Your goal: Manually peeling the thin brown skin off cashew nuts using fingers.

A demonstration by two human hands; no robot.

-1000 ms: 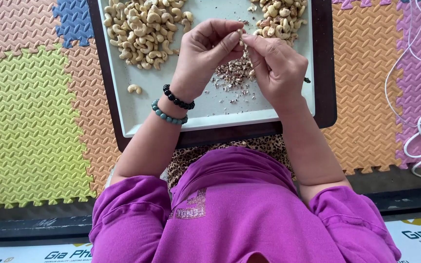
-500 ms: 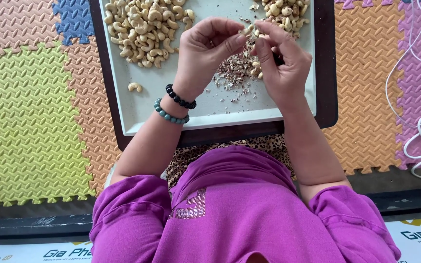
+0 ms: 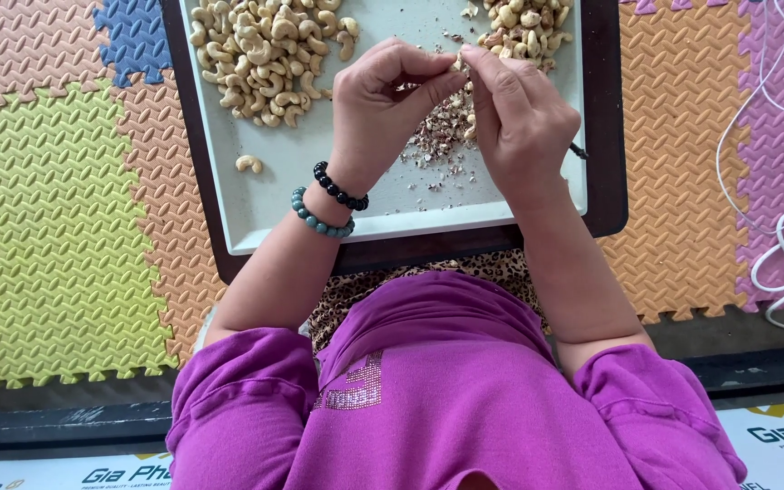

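While both hands met above the middle of the pale rectangular plastic tray (image 3: 256, 213), the left hand (image 3: 381, 104) and the right hand (image 3: 521, 113) pinched one small pale cashew kernel (image 3: 458, 62) between their fingertips, each grip closed on it from its own side. The kernel sat just over the tray's upper centre, above the loose heap of reddish-brown skin flakes (image 3: 437, 136) lying on the tray's middle. A thin dark tool tip (image 3: 577, 151) stuck out below the right hand toward the tray's right edge; what kind of tool it was could not be made out. To do this peeling well, I judged that the left fingers should hold the kernel steady without squeezing hard, since a cashew splits easily, while the right thumb worked the skin off in small strokes, kept over the tray so the flakes fell on the heap and not on the mat. The tray held three lots: a big pile of clean pale curved cashews (image 3: 265, 59) at its upper left, a smaller pile of cashews with brown skin still on (image 3: 524, 27) at its upper right, and a single stray cashew (image 3: 249, 163) near its left edge. The tray rested on a dark brown board (image 3: 605, 181), and coloured foam puzzle mats (image 3: 56, 227) lay around it.
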